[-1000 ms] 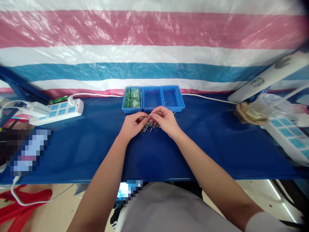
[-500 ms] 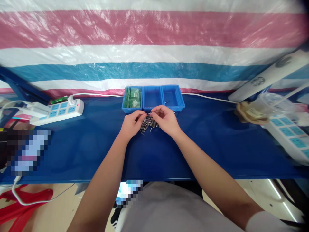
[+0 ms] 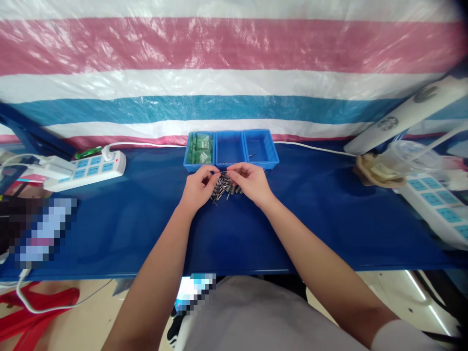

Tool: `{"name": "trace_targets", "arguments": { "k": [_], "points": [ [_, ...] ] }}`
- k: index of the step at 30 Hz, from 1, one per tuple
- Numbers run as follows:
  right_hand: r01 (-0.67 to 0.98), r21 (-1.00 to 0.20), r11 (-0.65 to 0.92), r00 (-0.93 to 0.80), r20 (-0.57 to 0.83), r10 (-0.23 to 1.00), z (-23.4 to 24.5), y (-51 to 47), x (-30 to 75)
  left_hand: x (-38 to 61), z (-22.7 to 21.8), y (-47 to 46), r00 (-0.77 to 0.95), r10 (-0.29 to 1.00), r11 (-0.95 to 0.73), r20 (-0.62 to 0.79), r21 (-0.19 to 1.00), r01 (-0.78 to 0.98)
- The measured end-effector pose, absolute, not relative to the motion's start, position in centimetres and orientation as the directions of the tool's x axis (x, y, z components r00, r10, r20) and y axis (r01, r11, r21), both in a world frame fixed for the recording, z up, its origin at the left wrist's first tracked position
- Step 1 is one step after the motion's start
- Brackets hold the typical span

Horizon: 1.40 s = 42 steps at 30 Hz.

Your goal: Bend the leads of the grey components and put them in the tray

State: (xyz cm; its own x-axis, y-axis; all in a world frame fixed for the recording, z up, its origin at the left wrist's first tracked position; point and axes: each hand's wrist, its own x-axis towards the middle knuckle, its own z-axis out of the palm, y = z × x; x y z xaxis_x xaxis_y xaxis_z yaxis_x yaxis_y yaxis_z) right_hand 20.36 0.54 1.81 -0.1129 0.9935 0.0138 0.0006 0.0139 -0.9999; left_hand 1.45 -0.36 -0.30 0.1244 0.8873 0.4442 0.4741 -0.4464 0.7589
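Between the fingertips of both hands stretches a thin metal pin (image 3: 223,171), pinched at either end. My left hand (image 3: 199,187) has thumb and fingers closed on its left end, and my right hand (image 3: 252,183) closes on its right end. Just below lies a pile of slim metal pins (image 3: 222,186), partly covered by the hands. Behind them stands a blue bin with three compartments (image 3: 229,164). Green packets (image 3: 204,146) with white labels fill the left compartment. In the right compartment lies a single small metal pin (image 3: 251,155).
A white power strip (image 3: 87,171) and a blurred-out phone (image 3: 47,229) are on the left of the blue table (image 3: 237,239). At the right are a clear plastic cup (image 3: 409,156), another power strip (image 3: 435,204) and a slanting white tube (image 3: 395,117). A striped sheet (image 3: 234,48) hangs behind.
My fingertips are slightly further apart, and the pin between them shows more clearly. The pile and the bin look the same; the view has shifted slightly.
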Motion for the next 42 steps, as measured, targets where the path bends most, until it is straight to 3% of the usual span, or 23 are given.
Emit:
{"name": "trace_targets", "arguments": {
  "k": [8,16,27,34,42],
  "points": [
    [0.044,-0.998,0.050,-0.114,0.045,0.992,2.07,0.32,20.34,1.27,-0.20,-0.49,0.138,0.923,-0.381,0.359,0.801,0.462],
    [-0.008,-1.000,0.018,-0.097,0.018,0.995,1.77,0.65,20.43,1.45,-0.30,-0.25,0.121,0.886,-0.446,0.449,0.748,0.491],
    [0.058,-0.996,0.060,-0.126,0.052,0.991,2.06,0.20,20.27,1.20,-0.27,-0.42,0.134,0.923,-0.378,0.360,0.793,0.478],
    [0.008,-1.000,0.030,-0.085,0.029,0.996,1.61,0.81,20.65,1.44,-0.34,-0.31,0.130,0.888,-0.446,0.442,0.756,0.478],
    [0.049,-0.998,0.048,-0.103,0.043,0.994,1.93,0.46,20.46,1.32,-0.32,-0.29,0.131,0.897,-0.432,0.423,0.769,0.472]
  ]
}}
